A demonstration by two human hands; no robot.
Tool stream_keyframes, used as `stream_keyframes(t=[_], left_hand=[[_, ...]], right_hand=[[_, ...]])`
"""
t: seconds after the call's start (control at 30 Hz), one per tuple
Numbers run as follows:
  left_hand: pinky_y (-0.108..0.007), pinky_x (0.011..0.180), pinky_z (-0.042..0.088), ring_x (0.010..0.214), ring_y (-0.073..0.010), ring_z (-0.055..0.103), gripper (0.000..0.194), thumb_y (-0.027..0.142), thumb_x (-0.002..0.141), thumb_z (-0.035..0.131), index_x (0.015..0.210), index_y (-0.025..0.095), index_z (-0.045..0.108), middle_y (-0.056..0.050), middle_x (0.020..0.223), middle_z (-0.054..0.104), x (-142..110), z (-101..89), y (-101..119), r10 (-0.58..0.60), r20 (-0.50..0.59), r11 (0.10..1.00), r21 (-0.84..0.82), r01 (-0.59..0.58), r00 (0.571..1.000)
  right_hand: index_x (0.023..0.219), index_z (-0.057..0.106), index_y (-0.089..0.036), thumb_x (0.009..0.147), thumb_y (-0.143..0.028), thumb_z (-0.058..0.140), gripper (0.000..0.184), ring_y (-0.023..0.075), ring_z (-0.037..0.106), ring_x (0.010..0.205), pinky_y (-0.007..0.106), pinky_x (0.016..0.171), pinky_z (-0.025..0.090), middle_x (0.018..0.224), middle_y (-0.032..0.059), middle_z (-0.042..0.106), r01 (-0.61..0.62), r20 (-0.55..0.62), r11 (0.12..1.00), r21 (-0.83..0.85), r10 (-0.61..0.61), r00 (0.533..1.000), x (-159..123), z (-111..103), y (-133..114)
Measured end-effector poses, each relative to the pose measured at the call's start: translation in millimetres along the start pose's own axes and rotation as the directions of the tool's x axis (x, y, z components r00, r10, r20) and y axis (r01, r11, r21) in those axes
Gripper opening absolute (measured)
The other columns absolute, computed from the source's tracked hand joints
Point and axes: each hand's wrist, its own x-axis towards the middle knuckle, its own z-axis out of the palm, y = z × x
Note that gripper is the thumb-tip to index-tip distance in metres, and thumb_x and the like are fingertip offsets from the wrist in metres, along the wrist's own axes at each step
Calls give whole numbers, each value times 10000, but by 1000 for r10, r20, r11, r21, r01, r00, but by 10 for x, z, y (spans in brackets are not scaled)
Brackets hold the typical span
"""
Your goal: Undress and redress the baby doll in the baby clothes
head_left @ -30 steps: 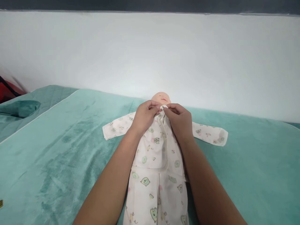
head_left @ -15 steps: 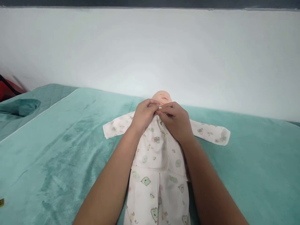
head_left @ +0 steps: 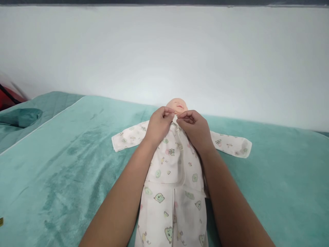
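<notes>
A baby doll [head_left: 177, 104] lies on its back, its head toward the wall. It wears a white top [head_left: 168, 168] printed with small green animals, the sleeves stretched out to both sides. White trousers [head_left: 159, 216] in the same print cover its legs. At the neckline my left hand [head_left: 161, 123] pinches the left side of the collar [head_left: 175, 120] between thumb and fingers. Just across from it, my right hand [head_left: 194, 128] has its thumb and fingers pressed together at the collar's right side. The fingertips partly hide the collar cloth.
A teal plush cover [head_left: 77, 164] spreads under the doll, wrinkled on the left. The white wall [head_left: 164, 51] rises right behind the doll's head. A red object [head_left: 10, 97] with a black strap sits at the far left edge.
My right hand has drawn slightly away from my left, opening a small gap between the fingertips. More of the collar shows now, and the front flap lies flatter.
</notes>
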Motion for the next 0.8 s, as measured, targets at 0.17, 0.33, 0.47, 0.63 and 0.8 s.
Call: stream_keyframes(t=[0.17, 0.33, 0.47, 0.63, 0.8], left_hand=[[-235, 637, 419, 650, -102, 522, 125, 182, 798, 604, 920, 189, 632, 7, 754, 602, -24, -25, 34, -71, 72, 986, -146, 81, 995], [-237, 640, 418, 632, -100, 509, 142, 153, 784, 588, 916, 192, 622, 14, 721, 576, -40, -41, 95, -131, 92, 970, -192, 147, 987], [-235, 647, 419, 652, -105, 516, 117, 156, 783, 592, 888, 192, 628, 12, 715, 573, -31, -37, 90, -118, 79, 979, -156, 129, 990], [-246, 681, 437, 672, -107, 520, 91, 196, 854, 534, 886, 196, 619, -7, 811, 626, -22, -9, 60, -42, 43, 998, -52, 44, 998], [-247, 623, 415, 650, -114, 517, 100, 214, 852, 525, 906, 203, 609, 1, 768, 608, -9, 1, 33, -11, 27, 1000, 27, 10, 1000]], right_hand=[[859, 635, -210, 700, -258, 677, 172, 154, 631, 784, 315, 763, 502, 854, 3, 687, 0, 5, 1000, -3, 0, 1000, 0, -6, -5], [897, 645, -212, 702, -262, 697, 208, 159, 639, 838, 326, 815, 508, 908, 13, 691, 5, 23, 999, 40, -6, 1000, 3, -19, 4], [890, 648, -209, 709, -290, 714, 209, 164, 643, 833, 339, 816, 512, 903, 17, 696, 13, 14, 1000, 6, -13, 1000, 10, -15, 14], [872, 650, -210, 717, -282, 712, 182, 163, 643, 816, 337, 800, 513, 881, 13, 697, 20, -6, 999, -25, -20, 1000, 8, -8, 17], [878, 653, -213, 723, -279, 704, 176, 163, 648, 826, 333, 802, 508, 880, 7, 697, 10, -2, 1000, -11, -10, 1000, 12, -10, 26]])
